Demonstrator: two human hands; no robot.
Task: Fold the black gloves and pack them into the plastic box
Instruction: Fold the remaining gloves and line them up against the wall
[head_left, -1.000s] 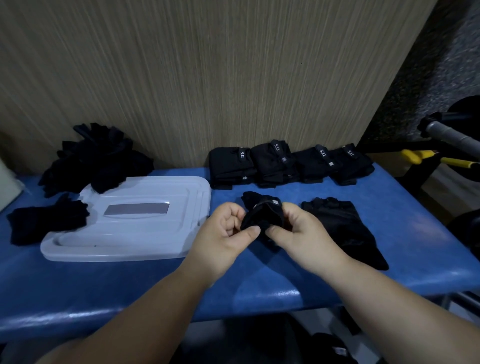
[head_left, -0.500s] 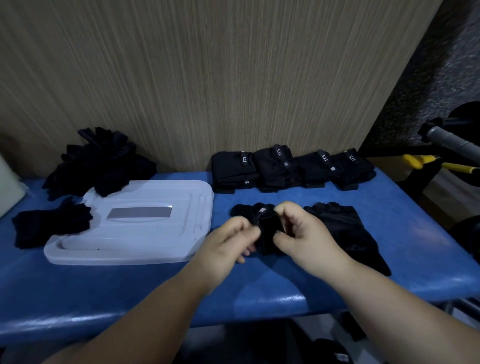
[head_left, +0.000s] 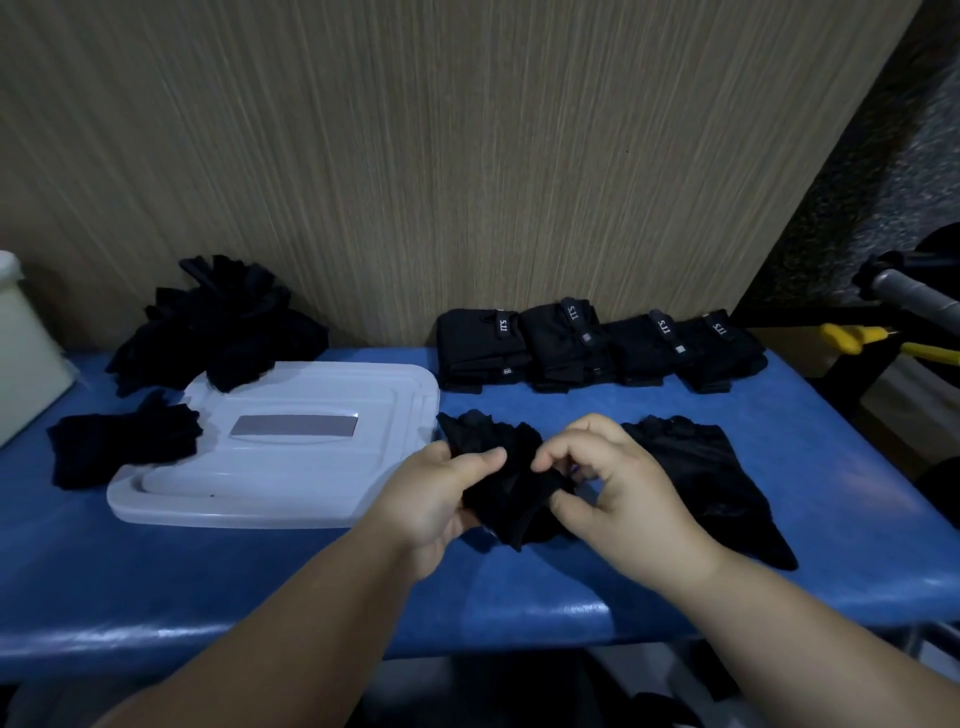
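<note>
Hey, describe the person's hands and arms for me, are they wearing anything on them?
The left hand and right hand are bare: no gloves, rings or watch show. The left forearm and right forearm are bare too, with no sleeve, band or marking visible down to the frame's edge.

A small packing station in a workshop-like corner.
A blue padded bench (head_left: 156, 571) stands against a wood-grain wall panel (head_left: 415, 156). Along its back edge, right of centre, sits a row of identically folded, labelled black gloves (head_left: 597, 348). A loose heap of gloves (head_left: 218, 322) lies at the left, behind a white plastic lid (head_left: 291, 467). Yellow-handled tools (head_left: 852, 336) and a grey bar (head_left: 914, 297) show at the right edge.
</note>
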